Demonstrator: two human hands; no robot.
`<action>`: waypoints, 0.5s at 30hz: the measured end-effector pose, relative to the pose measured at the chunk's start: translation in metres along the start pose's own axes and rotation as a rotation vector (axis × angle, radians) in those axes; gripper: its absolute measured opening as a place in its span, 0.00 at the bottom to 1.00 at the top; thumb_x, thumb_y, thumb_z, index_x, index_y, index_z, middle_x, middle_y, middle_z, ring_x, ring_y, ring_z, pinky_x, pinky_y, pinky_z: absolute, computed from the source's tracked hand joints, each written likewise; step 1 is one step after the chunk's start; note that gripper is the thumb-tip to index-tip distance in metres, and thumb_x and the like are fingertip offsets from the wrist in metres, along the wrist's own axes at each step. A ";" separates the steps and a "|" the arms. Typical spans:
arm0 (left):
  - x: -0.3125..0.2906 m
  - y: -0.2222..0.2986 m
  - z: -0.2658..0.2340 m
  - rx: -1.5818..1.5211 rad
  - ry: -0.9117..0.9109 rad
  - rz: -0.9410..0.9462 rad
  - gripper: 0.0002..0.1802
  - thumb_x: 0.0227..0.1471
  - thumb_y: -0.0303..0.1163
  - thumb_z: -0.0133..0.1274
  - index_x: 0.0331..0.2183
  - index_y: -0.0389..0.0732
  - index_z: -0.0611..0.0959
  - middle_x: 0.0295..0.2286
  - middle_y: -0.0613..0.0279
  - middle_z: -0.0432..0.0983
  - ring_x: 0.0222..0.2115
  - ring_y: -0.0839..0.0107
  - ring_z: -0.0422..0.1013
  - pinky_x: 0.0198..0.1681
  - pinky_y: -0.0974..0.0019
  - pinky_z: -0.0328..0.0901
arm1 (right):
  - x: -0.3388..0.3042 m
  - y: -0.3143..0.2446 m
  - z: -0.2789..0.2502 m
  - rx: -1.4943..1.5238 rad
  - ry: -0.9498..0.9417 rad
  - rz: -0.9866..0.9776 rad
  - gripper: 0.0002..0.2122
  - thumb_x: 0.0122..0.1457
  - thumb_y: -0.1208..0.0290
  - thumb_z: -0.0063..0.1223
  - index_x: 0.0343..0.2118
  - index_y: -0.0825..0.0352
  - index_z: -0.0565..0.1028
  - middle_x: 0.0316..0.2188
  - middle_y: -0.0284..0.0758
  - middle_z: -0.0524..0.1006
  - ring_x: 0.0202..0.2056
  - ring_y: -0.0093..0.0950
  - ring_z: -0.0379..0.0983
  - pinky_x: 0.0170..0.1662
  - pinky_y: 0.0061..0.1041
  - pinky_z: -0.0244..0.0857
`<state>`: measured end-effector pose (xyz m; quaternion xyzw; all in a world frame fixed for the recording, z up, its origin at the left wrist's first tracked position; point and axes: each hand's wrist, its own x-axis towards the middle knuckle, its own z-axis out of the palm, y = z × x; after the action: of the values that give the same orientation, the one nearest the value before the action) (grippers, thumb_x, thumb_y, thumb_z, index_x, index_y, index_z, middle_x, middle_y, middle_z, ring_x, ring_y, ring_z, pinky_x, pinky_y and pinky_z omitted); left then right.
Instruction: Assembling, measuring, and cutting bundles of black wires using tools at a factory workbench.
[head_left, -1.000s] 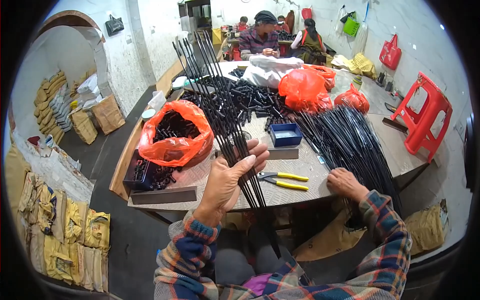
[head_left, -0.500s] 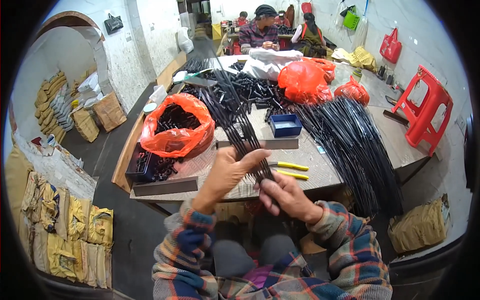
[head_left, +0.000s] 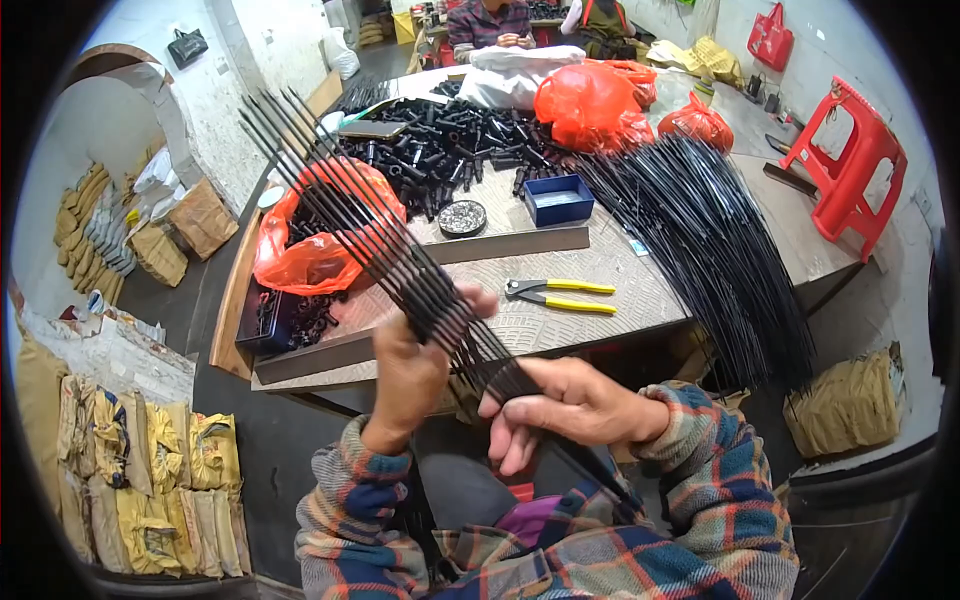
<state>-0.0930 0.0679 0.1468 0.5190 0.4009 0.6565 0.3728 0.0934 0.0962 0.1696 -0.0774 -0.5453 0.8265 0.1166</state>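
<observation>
A bundle of long, thin black rods (head_left: 370,235) slants across in front of me, its pointed ends fanned out at the upper left. My left hand (head_left: 408,378) is closed around the middle of the bundle, slightly blurred, with fingers on its far side. Lower down, my right hand (head_left: 585,402) grips the same rods between thumb and fingers. Their lower ends pass over my lap by my sleeve. Beyond my hands, pliers with yellow handles (head_left: 565,296) lie on the table, apart from both hands.
A large pile of similar rods (head_left: 710,250) overhangs the table's right edge. Black tubular parts (head_left: 470,140) are heaped behind a metal bar (head_left: 520,244). Nearby are a blue box (head_left: 558,203), a round dish of small bits (head_left: 462,218), orange bags (head_left: 590,105) and a red stool (head_left: 850,165).
The rods have swung to a flatter slant, tips toward the left. My left hand has moved left and my right hand right and slightly down. The view has shifted downward.
</observation>
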 end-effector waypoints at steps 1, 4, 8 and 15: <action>-0.006 -0.016 -0.002 0.127 -0.068 -0.066 0.14 0.49 0.25 0.49 0.39 0.31 0.75 0.34 0.52 0.75 0.35 0.65 0.73 0.41 0.68 0.67 | -0.004 -0.006 -0.002 -0.008 0.013 -0.032 0.10 0.62 0.75 0.34 0.43 0.75 0.62 0.31 0.45 0.74 0.31 0.30 0.75 0.35 0.23 0.70; -0.024 -0.069 -0.020 0.318 -0.269 -0.154 0.13 0.47 0.26 0.51 0.38 0.34 0.77 0.32 0.58 0.75 0.33 0.71 0.71 0.38 0.69 0.65 | -0.005 -0.017 -0.003 -0.021 0.026 -0.105 0.10 0.61 0.77 0.33 0.42 0.77 0.62 0.31 0.47 0.74 0.32 0.33 0.75 0.35 0.24 0.71; 0.027 -0.117 -0.022 0.442 -0.376 0.155 0.14 0.48 0.27 0.49 0.40 0.37 0.76 0.35 0.54 0.75 0.33 0.65 0.72 0.36 0.66 0.65 | -0.009 0.004 -0.017 -0.186 0.059 -0.156 0.08 0.59 0.82 0.35 0.39 0.77 0.64 0.32 0.46 0.74 0.34 0.33 0.75 0.37 0.26 0.71; 0.168 -0.140 -0.030 1.034 -0.452 0.592 0.20 0.46 0.29 0.44 0.45 0.45 0.74 0.48 0.58 0.67 0.51 0.62 0.61 0.54 0.57 0.54 | 0.020 0.101 -0.051 -0.237 0.259 -0.261 0.08 0.60 0.78 0.35 0.40 0.75 0.64 0.33 0.43 0.74 0.37 0.31 0.74 0.40 0.25 0.69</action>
<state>-0.1432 0.2717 0.0794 0.8464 0.4172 0.3277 -0.0480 0.0762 0.1082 0.0568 -0.1251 -0.6246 0.7175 0.2817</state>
